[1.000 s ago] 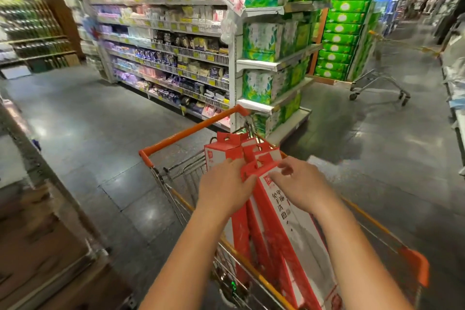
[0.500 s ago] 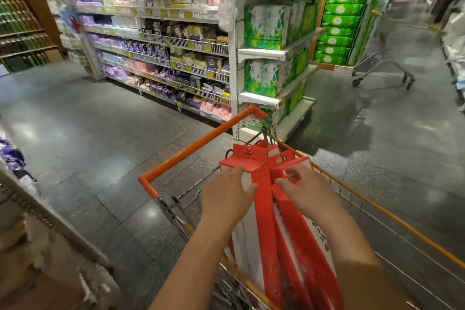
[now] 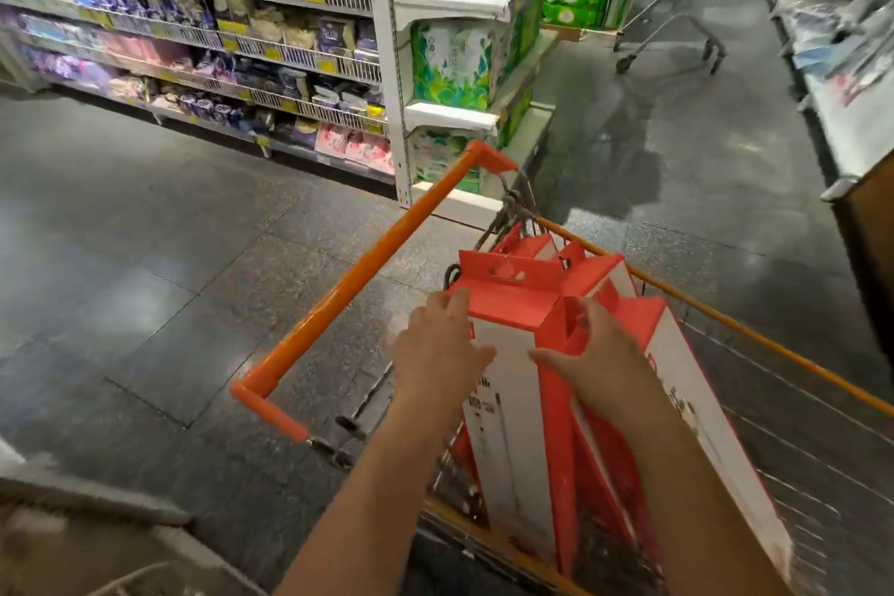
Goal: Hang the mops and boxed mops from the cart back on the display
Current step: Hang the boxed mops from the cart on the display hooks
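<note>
Both hands are on the front boxed mop (image 3: 508,402), which stands upright in the cart (image 3: 725,320) at the handle end.
- Left hand (image 3: 438,348): fingers straight, laid flat along the box's left side near the top, thumb spread over the white front face. Pressing, not curled.
- Right hand (image 3: 600,353): fingers hooked over the box's red right edge into the gap beside the next box, thumb pointing left across the front. It's gripping that box.
- Remaining boxed mops (image 3: 696,402) are also in the cart: one leans against the right of the held box and more red tops sit just behind. All are red and white with hang-tab cutouts at the top.
- Orange cart handle (image 3: 363,270) runs diagonally to the left of the hands.
- Surroundings: dark tiled floor (image 3: 145,257), shelf end stacked with green tissue packs (image 3: 450,63) ahead, and a second cart (image 3: 677,34) well apart up the aisle.
</note>
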The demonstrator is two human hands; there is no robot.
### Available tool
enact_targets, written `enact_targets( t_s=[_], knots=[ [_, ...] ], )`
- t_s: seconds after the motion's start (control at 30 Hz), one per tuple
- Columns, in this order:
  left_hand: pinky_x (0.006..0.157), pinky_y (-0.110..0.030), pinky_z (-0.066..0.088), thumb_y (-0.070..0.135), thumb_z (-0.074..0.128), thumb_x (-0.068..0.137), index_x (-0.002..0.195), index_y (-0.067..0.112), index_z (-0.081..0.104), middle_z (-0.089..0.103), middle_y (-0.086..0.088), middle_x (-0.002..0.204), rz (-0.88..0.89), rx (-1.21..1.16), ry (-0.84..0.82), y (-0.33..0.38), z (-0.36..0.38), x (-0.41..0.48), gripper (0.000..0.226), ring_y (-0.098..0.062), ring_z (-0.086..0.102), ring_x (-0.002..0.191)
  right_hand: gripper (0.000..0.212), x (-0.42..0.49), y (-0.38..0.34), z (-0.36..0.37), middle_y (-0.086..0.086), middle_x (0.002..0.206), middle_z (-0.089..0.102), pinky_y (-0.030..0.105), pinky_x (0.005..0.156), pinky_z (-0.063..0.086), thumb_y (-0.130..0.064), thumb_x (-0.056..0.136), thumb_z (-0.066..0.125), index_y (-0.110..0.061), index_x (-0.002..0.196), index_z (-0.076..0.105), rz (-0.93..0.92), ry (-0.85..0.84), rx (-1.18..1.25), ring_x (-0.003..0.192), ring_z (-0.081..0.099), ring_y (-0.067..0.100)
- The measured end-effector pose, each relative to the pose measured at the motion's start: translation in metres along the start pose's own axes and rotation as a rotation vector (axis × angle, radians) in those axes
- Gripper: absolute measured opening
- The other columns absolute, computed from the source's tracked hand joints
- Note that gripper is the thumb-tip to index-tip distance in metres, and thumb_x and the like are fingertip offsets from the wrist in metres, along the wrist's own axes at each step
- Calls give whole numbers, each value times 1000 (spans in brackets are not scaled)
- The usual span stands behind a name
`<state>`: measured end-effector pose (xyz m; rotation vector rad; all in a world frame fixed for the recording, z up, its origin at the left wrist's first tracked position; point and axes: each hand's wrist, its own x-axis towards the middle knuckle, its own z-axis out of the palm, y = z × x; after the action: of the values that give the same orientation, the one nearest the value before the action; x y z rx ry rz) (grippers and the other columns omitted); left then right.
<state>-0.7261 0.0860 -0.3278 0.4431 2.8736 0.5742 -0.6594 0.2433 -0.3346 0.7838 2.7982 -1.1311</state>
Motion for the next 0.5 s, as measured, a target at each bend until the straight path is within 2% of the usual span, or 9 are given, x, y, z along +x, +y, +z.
enact_targets(
  t_s=[0.07, 0.17, 0.3, 0.4, 0.5],
  knots=[
    [98, -38, 44, 42, 68, 84, 144, 25, 29, 40, -1, 139, 17, -6, -3, -4, 5, 8, 73, -21, 43, 126, 97, 8, 4, 5, 2, 148, 41, 45, 108, 38, -49, 66, 80, -22, 145, 30, 35, -15, 1, 134, 41, 21],
    [96, -38, 44, 41, 72, 81, 143, 25, 29, 44, -1, 134, 30, -21, -11, -5, 12, 16, 77, -22, 45, 121, 106, 18, 7, 11, 2, 150, 38, 43, 110, 37, -49, 63, 82, -20, 148, 26, 47, -47, -2, 136, 39, 20],
    [95, -39, 47, 40, 73, 79, 146, 25, 24, 46, -1, 131, 11, -40, -13, -7, 17, 21, 84, -22, 48, 118, 93, 27, 6, 23, -1, 134, 51, 34, 101, 42, -35, 62, 86, -21, 138, 35, 5, -39, 62, 124, 48, 17],
    [94, -40, 46, 41, 72, 80, 149, 25, 17, 43, 0, 134, -14, -48, -10, -8, 17, 21, 90, -22, 48, 120, 90, 32, 4, 28, 0, 124, 56, 36, 97, 45, -29, 59, 88, -21, 133, 38, 7, -9, 126, 117, 53, 20],
    [95, -40, 46, 44, 71, 81, 149, 24, 17, 43, 0, 137, -29, -54, 16, -8, 21, 19, 89, -22, 49, 121, 86, 34, 5, 30, 2, 117, 59, 38, 92, 48, -28, 55, 90, -19, 126, 42, -14, 21, 135, 110, 56, 24]
  ],
)
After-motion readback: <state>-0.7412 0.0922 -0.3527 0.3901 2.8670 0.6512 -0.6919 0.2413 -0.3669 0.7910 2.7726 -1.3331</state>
